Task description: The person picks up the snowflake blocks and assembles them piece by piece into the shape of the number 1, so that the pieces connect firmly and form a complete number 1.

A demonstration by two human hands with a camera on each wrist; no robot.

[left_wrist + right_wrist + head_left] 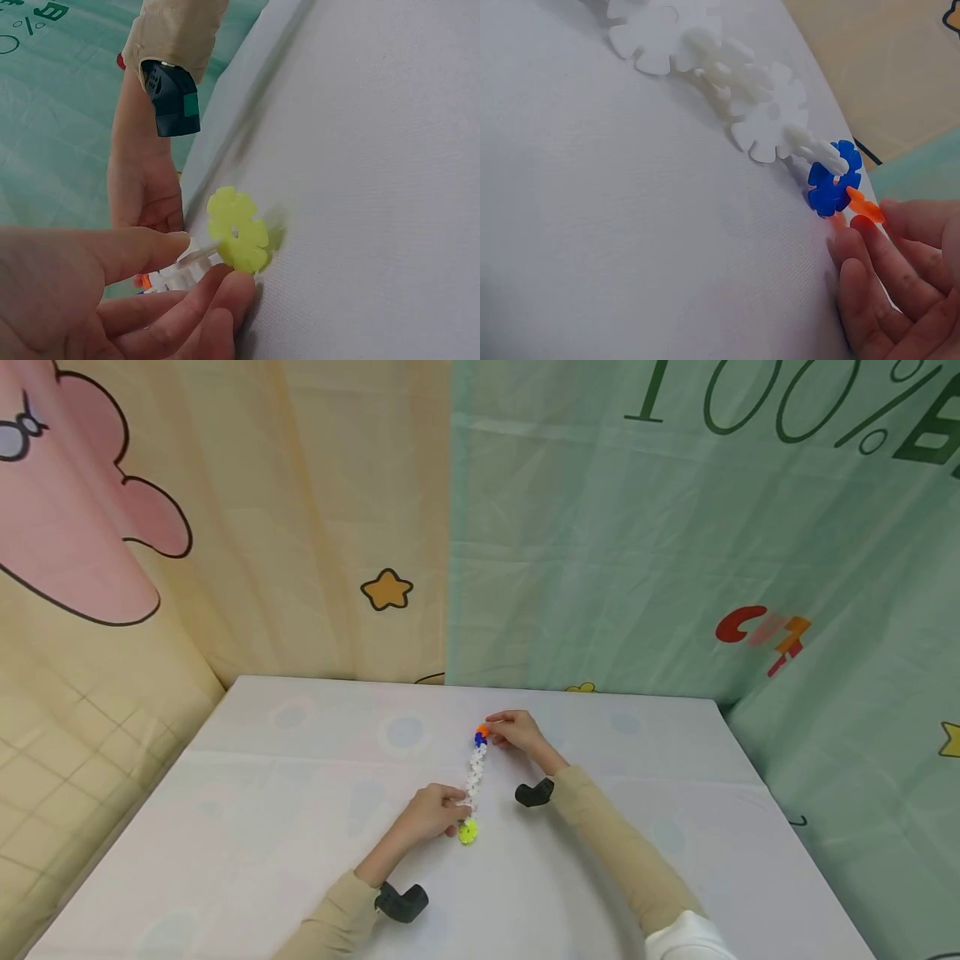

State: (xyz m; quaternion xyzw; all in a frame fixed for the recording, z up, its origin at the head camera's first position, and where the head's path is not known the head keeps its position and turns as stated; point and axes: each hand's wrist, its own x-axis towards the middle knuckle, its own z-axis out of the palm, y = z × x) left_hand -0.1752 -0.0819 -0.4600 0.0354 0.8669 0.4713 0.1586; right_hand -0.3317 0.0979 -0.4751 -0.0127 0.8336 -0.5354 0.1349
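A chain of interlocking plastic snowflake discs lies on the white table, its long middle made of white discs (476, 768). At the near end is a yellow-green disc (238, 232), slotted onto the chain. My left hand (432, 812) pinches a white disc right beside it between thumb and fingers. A blue disc (834, 180) follows the white ones at the far end, and an orange disc (865, 205) forms the tip. My right hand (517, 731) pinches that orange disc between thumb and fingertips.
The white tablecloth (300, 827) carries faint pale-blue spots. Black wrist cameras (402, 902) are strapped on both forearms. Behind the table hang a cream curtain (322, 527) with cartoon prints and a green curtain (570, 543) with lettering.
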